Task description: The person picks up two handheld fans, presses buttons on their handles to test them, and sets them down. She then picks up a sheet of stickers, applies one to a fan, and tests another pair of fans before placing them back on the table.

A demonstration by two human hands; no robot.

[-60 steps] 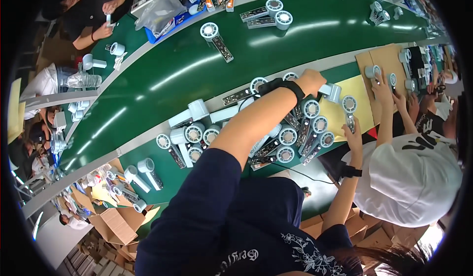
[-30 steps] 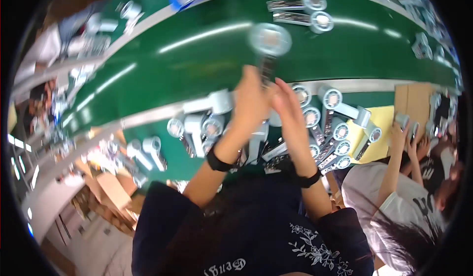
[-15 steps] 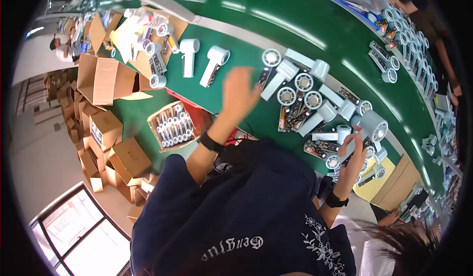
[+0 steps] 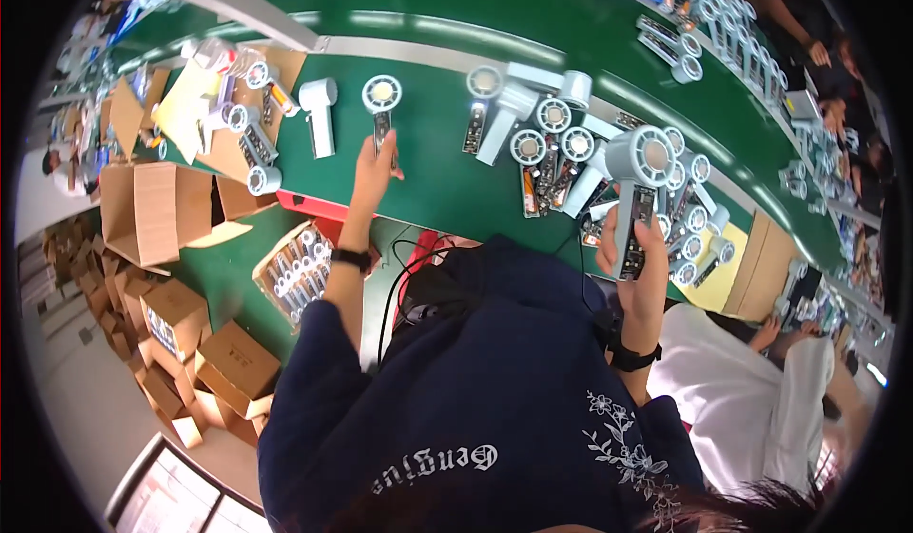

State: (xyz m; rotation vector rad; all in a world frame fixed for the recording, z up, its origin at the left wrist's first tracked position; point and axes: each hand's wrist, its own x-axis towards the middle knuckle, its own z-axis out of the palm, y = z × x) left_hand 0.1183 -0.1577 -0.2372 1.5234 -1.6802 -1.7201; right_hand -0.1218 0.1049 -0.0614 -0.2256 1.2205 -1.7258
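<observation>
My left hand is closed around the handle of a white handheld fan, whose round grille faces up over the green table. In my right hand is another handheld fan, held up with its round head at the top. The open side of its handle shows a dark circuit board between my thumb and fingers. Left of my left hand lies a white fan with its closed back up. Between my hands a pile of similar fans covers the table, several with boards and orange parts exposed.
At the table's left end, fans lie on cardboard. An open carton stands beyond the edge, and a box packed with fans sits below. Black cables hang near my waist. A co-worker's white clothing is close on my right.
My left hand has moved left and taken hold of a fan lying there. My right hand has turned its fan, so the exposed handle faces me. The whole view has shifted.
</observation>
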